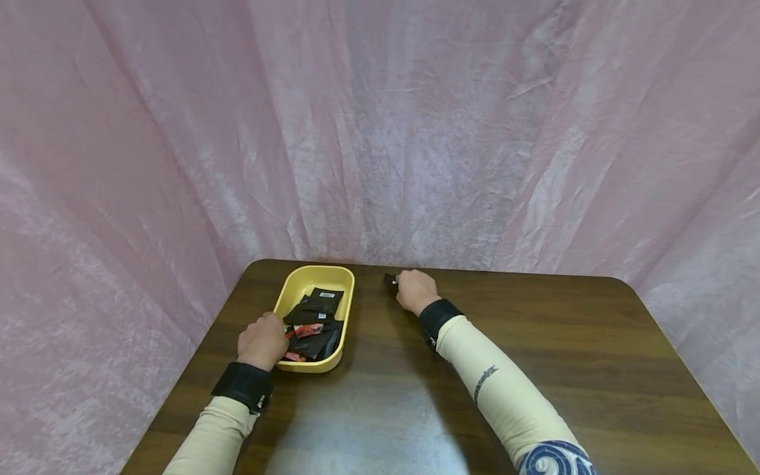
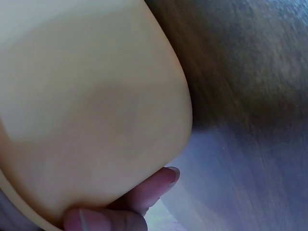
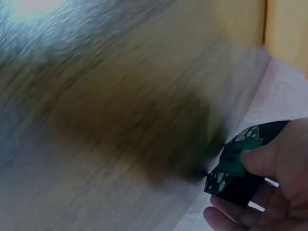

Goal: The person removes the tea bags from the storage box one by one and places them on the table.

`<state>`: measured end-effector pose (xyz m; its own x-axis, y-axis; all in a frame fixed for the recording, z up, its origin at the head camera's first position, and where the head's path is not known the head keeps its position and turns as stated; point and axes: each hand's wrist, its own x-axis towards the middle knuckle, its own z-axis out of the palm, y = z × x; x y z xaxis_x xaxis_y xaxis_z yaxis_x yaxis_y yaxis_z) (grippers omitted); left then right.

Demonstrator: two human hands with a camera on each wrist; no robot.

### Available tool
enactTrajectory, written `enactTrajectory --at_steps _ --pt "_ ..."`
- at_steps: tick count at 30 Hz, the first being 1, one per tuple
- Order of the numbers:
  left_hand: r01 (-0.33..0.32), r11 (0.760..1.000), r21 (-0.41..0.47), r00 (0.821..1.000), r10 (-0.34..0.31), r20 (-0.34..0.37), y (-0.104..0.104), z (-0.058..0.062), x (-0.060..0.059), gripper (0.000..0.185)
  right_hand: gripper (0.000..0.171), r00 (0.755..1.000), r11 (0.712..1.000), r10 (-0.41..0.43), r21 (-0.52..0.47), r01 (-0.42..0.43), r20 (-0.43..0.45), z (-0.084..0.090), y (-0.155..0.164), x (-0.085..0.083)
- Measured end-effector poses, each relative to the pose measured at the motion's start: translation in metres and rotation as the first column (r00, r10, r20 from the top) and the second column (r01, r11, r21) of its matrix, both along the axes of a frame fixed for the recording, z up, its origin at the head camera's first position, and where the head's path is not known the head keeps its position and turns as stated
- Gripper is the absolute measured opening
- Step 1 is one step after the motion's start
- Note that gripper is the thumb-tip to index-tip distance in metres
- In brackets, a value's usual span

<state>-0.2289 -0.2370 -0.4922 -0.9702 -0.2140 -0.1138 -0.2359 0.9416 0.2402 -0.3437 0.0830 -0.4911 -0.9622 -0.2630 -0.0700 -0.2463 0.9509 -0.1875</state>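
A yellow plastic tub (image 1: 307,369) stands on the left of the table, with several black packets (image 1: 325,300) and some red ones (image 1: 308,330) inside. My left hand (image 1: 262,341) grips its near left side; in the left wrist view, fingertips (image 2: 156,185) curl against the tub's wall (image 2: 120,110). Near the table's back edge, my right hand (image 1: 415,290) holds a small black packet. The right wrist view shows that packet (image 3: 231,166) with a green label and pale spots, pinched between thumb and fingers, apart from the tub.
The brown wooden table (image 1: 534,343) has rounded back corners and extends to the right. Pink velvety curtains (image 1: 415,145) hang directly behind and along the sides of it. Light reflects off the tabletop near its front.
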Motion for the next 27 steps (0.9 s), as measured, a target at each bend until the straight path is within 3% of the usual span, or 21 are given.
enactTrajectory --at_steps 5,10,19,27 --pt "0.008 1.0 -0.004 1.0 -0.008 -0.008 0.0 -0.002 0.0 0.027 0.042 1.0 1.0 0.012 0.02 -0.013 0.018 -0.006 0.002 -0.001" --pt "-0.007 1.0 -0.005 1.0 0.007 0.029 0.002 -0.001 -0.001 0.029 0.04 0.998 0.998 0.035 0.047 -0.037 0.045 -0.01 0.002 -0.001" --pt "-0.007 1.0 -0.004 1.0 0.007 0.03 0.002 0.002 0.0 0.034 0.062 0.981 0.995 0.07 0.059 -0.082 0.183 -0.011 -0.001 -0.001" --pt "-0.006 1.0 -0.003 0.999 0.006 0.037 0.002 0.004 0.0 0.035 0.067 0.972 0.991 0.061 0.1 -0.086 0.226 -0.015 -0.003 -0.006"
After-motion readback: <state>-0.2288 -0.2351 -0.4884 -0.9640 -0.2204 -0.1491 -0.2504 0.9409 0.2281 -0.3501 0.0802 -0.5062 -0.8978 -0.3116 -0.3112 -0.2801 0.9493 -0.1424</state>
